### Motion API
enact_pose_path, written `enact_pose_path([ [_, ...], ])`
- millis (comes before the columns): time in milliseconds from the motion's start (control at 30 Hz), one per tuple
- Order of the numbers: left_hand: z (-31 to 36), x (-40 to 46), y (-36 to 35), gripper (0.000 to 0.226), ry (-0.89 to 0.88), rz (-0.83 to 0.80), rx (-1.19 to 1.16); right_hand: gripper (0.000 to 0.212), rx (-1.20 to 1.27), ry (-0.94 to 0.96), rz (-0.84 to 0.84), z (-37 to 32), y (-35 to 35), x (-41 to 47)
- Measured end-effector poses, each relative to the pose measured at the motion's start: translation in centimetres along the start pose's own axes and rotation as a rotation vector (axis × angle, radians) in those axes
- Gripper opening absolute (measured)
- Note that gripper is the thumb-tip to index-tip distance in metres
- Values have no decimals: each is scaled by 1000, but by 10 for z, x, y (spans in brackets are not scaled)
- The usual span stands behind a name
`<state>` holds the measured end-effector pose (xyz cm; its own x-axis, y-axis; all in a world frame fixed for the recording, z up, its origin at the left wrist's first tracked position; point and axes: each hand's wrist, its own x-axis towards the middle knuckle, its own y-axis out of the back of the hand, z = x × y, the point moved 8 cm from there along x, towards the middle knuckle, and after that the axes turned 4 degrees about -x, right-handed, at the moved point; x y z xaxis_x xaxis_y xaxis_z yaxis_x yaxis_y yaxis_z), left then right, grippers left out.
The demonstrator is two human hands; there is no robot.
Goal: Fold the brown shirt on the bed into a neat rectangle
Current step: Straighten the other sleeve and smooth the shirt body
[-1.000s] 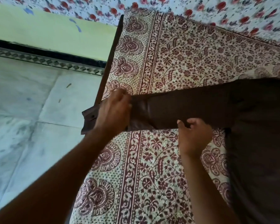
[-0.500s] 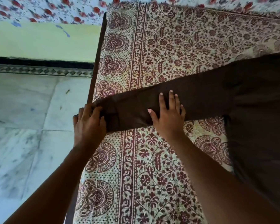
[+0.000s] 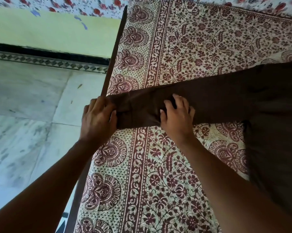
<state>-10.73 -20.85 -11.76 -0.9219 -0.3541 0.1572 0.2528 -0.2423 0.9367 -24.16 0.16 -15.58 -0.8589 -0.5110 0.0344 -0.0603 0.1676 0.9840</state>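
Both hands are on the sleeve (image 3: 209,101) of the brown shirt (image 3: 274,115), which lies stretched out leftward across the printed bedspread (image 3: 184,47) toward the bed's wooden edge (image 3: 115,52). The left hand (image 3: 98,118) sits at the cuff end, right at the edge of the bed, its fingers bent over the end of the sleeve and its thumb lying along the fabric, so it grips the cuff. The right hand (image 3: 177,115) is a little further along the sleeve, near its lower edge; its fingers (image 3: 178,100) are curled and dig into the cloth, bunching a small fold under the fingertips, so it is grasping the fabric rather than lying flat. The body of the shirt spreads out dark over the right side of the bed, reaching down toward the lower right corner. Beyond the bed edge lie pale marbled floor tiles (image 3: 32,123) and a yellow-green wall (image 3: 54,31) with a dark skirting band. Compared with half a second ago, the right hand has gone from lying flat with straight fingers on the sleeve to clawing the cloth, while the left hand stays at the cuff in much the same place.
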Motion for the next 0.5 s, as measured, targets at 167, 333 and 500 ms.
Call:
enact_pose_path([
  [167, 14, -19, -34, 61, -50, -216, -15, 58, 35, 108, -84, -46, -13, -4],
  [333, 12, -36, -46, 67, 118, -282, 71, 56, 48, 319, -184, -61, -27, -22],
  [500, 35, -15, -40, 75, 204, -257, 144, 66, -42, -131, -39, 27, 4, -5],
])
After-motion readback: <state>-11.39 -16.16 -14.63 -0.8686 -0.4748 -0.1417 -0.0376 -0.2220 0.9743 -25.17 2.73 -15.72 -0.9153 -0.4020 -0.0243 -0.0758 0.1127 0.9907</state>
